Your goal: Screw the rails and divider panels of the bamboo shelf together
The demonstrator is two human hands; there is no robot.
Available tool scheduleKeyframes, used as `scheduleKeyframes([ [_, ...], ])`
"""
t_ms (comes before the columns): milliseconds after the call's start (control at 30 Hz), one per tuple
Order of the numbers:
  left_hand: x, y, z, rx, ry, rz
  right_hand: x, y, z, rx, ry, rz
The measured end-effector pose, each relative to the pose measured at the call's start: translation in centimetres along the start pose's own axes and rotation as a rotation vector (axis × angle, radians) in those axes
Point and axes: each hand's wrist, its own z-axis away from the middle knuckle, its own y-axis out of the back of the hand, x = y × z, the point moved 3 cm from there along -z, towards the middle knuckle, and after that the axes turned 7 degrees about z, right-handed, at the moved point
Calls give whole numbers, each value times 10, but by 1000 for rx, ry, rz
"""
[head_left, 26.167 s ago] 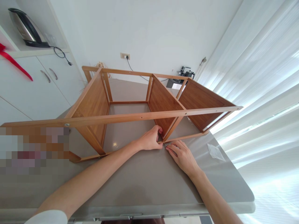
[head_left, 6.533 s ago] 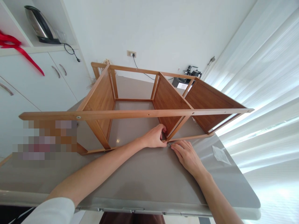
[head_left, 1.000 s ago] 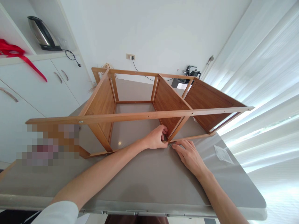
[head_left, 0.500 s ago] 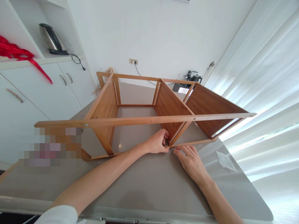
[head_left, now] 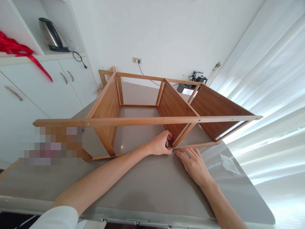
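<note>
A wooden shelf rack (head_left: 133, 121) lies on its side on the grey table, with its slatted shelf panels standing upright. My left hand (head_left: 160, 143) reaches inside and is closed around the lower rail, at the foot of the middle shelf panel (head_left: 176, 109). Just outside that same joint, my right hand (head_left: 193, 162) pinches a thin metal piece (head_left: 174, 152) between thumb and fingers. The piece touches or nearly touches the rail; its far end is hidden. Screw heads show along the rack's upper rail.
On the grey table (head_left: 143, 187), a small clear plastic bag (head_left: 230, 164) lies to the right. Part of the left side is blurred out. A kettle (head_left: 53, 35) and red ribbon (head_left: 16, 46) sit on the white cabinet. A curtain (head_left: 281, 95) hangs at right.
The view has shifted slightly. Both hands stay at the same joint, and the right fingers have moved only a little around the metal piece. The rack has not visibly moved.
</note>
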Motion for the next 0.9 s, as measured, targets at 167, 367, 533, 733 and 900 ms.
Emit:
scheduleKeyframes([
  [167, 2, 1, 1, -3, 13, 3, 1, 1, 0, 1, 3, -13],
  [367, 3, 1, 1, -10, 26, 11, 2, -1, 0, -16, 18, -16],
  [533, 3, 1, 1, -6, 6, 12, 2, 0, -1, -31, 23, -7],
  [733, 3, 1, 1, -9, 3, 5, 3, -2, -1, -44, 15, -22],
  [900, 2, 1, 1, -6, 5, 8, 5, -3, 0, -38, -17, -80],
])
